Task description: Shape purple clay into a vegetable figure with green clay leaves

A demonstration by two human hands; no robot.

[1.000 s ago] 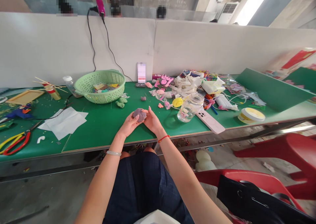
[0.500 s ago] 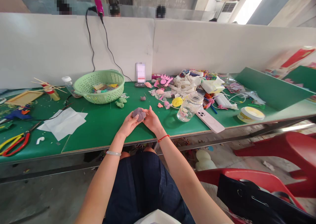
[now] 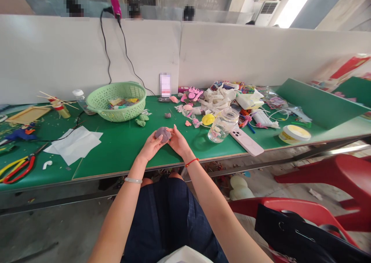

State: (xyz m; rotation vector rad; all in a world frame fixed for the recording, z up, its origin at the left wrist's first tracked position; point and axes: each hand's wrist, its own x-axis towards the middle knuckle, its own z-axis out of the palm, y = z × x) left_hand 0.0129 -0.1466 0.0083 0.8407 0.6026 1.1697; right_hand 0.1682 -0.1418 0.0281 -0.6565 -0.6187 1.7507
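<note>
Where the left hand (image 3: 151, 146) and the right hand (image 3: 179, 142) come together, well to the left of the glass jar (image 3: 220, 128), they hold a rounded grey-purple lump (image 3: 162, 133) between them. The lump lies straight ahead of the wrists, at the fingertip end of the hands, and shows no clear long axis. The left hand, farther from the jar, cups its near left side and appears to have the fuller contact; the right hand, nearer the jar, touches its right side. Whether the lump meets the surface (image 3: 124, 145) is hidden. Beyond it, left of the jar, rests a small grey-purple piece (image 3: 167, 115); farthest back, behind and left of the jar, stands an upright phone (image 3: 165, 89).
</note>
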